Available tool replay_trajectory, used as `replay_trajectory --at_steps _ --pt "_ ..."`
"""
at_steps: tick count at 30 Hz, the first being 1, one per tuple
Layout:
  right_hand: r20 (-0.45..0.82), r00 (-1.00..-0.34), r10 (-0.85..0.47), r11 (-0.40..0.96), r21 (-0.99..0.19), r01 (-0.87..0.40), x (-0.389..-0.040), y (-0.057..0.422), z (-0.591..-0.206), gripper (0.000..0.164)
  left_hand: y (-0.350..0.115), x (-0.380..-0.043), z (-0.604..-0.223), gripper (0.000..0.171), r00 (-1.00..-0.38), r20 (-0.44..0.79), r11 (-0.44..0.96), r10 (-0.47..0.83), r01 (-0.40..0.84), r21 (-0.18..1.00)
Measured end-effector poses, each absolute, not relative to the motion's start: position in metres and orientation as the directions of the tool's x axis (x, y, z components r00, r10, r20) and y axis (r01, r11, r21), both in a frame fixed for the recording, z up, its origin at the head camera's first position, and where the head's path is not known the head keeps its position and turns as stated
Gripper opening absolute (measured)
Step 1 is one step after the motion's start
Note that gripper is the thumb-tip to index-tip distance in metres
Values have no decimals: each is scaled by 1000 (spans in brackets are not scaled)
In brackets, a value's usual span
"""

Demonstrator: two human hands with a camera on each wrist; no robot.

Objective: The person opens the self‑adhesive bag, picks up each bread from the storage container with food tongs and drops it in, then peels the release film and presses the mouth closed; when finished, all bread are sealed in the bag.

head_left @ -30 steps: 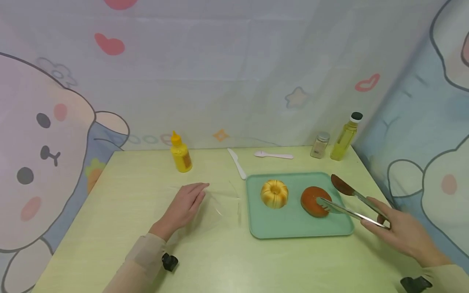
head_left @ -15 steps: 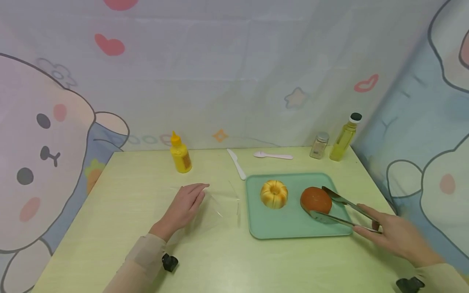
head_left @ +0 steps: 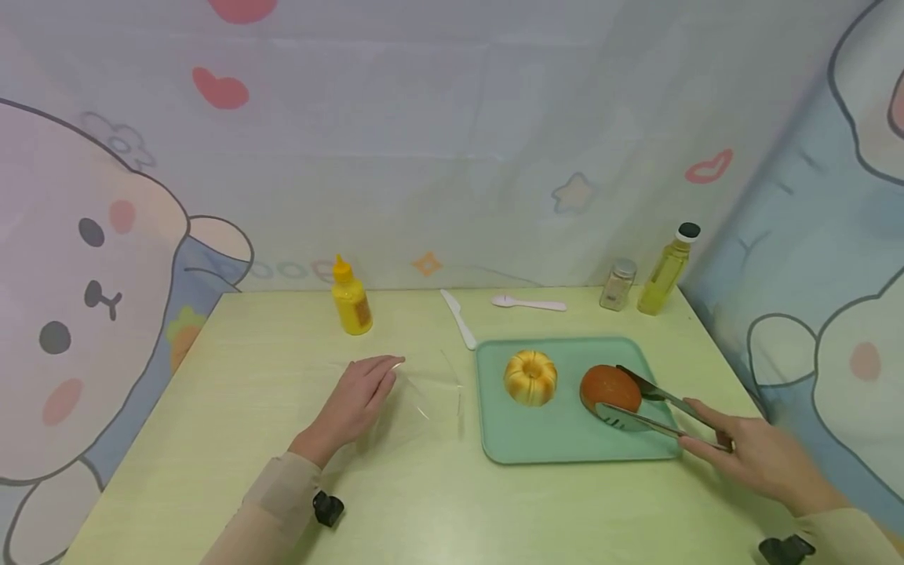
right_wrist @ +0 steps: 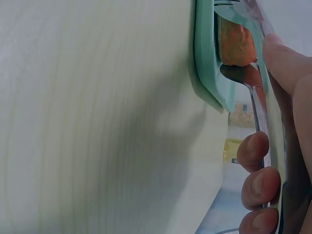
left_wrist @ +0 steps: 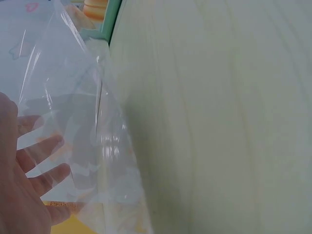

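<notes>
My left hand has its fingers fairly straight against a clear plastic bag, left of the tray. In the left wrist view the spread fingers show at the film, which stands up off the table. My right hand grips metal tongs by their handles. The tongs' two heads lie on either side of a round brown bun. That bun rests on the right half of a green tray; a yellow, pumpkin-shaped bread lies on the left half.
Behind the bag stands a yellow squeeze bottle. A white plastic knife and a pale fork lie behind the tray. At the back right stand a small jar and an oil bottle. A curtain hangs behind the table.
The tongs have moved left and down, from one head over the bun to both heads around its sides, closing in. The bun and left hand stay put.
</notes>
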State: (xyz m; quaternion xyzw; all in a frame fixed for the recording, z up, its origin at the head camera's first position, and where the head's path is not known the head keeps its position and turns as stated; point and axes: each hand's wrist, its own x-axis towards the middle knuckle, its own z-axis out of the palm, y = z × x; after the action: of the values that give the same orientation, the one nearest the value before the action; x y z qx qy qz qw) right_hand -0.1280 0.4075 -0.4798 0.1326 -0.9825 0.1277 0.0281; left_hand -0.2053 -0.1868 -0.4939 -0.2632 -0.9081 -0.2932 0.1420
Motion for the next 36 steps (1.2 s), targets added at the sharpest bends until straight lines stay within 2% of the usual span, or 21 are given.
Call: replay_trajectory --at_steps 8,14,21,36 --pt "227 -933 -279 903 -269 -335 -129 398 -476 61 -188 -203 -494 34 -816 417 685 402 570 454" --pt "263 -915 -306 893 -255 -372 -135 376 -457 60 -188 -202 -493 35 -827 401 692 394 554 464" --pt "405 -812 -421 836 -175 -521 -149 345 -448 59 -189 -202 -492 36 -839 382 705 388 537 463" --pt "382 -728 -569 753 -114 -648 -175 282 -439 61 -187 -204 -491 35 -809 418 695 414 577 428"
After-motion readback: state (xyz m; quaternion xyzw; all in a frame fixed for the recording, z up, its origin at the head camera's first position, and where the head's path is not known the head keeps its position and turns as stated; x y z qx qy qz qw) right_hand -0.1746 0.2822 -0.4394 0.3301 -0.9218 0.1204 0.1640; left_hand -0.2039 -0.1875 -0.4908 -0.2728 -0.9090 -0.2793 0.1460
